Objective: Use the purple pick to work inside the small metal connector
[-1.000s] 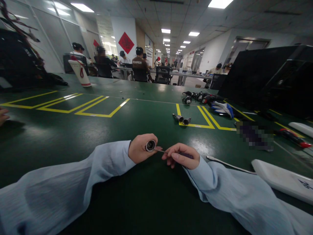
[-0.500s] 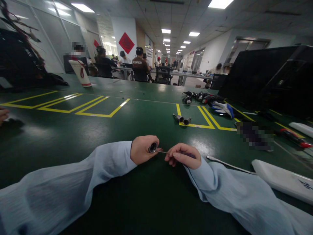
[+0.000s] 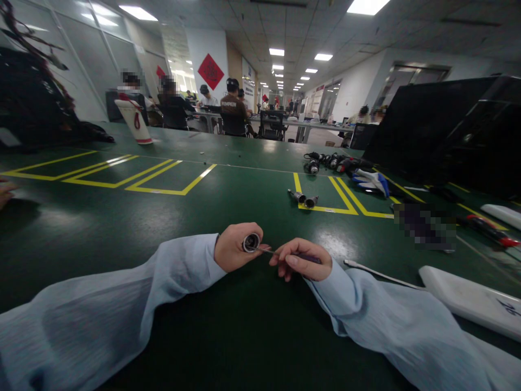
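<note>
My left hand [image 3: 237, 247] is closed around a round metal part [image 3: 251, 243], whose hollow open end faces me. Its body is mostly hidden in the palm. In my right hand [image 3: 303, 258] is a screwdriver [image 3: 265, 250] with a thin shaft and a dark handle, largely covered by the fingers. The shaft points left, and its tip reaches into the mouth of the metal part. Both hands are just above the green table. Beyond them lie two similar metal parts [image 3: 303, 200], side by side at a yellow tape corner.
On the green table [image 3: 228, 336], a white power strip [image 3: 468, 298] and cable lie at right. Farther off are blue-white gloves [image 3: 371, 182], dark metal parts [image 3: 312, 165], a red-black tool [image 3: 490, 229] and a paper cup [image 3: 134, 122]. Another person's hand [image 3: 5, 193] shows at far left.
My left hand has shifted slightly left and up, turning the metal part's opening more towards me. My right hand has moved a little left with the screwdriver.
</note>
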Demonstrator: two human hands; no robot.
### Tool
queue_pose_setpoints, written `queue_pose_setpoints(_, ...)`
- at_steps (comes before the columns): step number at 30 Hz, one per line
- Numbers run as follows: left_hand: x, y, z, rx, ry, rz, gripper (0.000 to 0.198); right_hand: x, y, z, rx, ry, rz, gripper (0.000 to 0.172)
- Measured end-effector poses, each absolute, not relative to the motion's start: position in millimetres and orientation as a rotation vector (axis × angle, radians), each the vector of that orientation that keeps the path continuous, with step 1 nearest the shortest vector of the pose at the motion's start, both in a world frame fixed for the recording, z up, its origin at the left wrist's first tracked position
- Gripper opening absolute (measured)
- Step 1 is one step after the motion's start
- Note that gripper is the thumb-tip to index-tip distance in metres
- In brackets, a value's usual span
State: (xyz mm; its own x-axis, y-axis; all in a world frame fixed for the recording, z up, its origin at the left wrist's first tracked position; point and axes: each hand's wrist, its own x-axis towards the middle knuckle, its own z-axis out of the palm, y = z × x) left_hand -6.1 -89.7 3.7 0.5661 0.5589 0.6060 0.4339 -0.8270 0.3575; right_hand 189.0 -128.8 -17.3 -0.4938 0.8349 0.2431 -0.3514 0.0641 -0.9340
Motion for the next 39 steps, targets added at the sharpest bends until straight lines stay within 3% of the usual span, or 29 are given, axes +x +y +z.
queue_pose_setpoints(14, -6, -90, 2, 2.795, 0.869, 0.788, 0.013, 193, -127, -14, -0.595, -1.361, 1.632, 0.022)
queue_pose_setpoints(26, -7, -89, 4, 2.699, 0.682, 0.836, 0.021, 194, -120, -12, -0.569, -1.266, 1.808, 0.025)
queue_pose_setpoints(39, -1, -88, 3, 2.884, 0.915, 0.482, 0.030, 191, -133, -7, -0.968, -1.532, 1.066, 0.032)
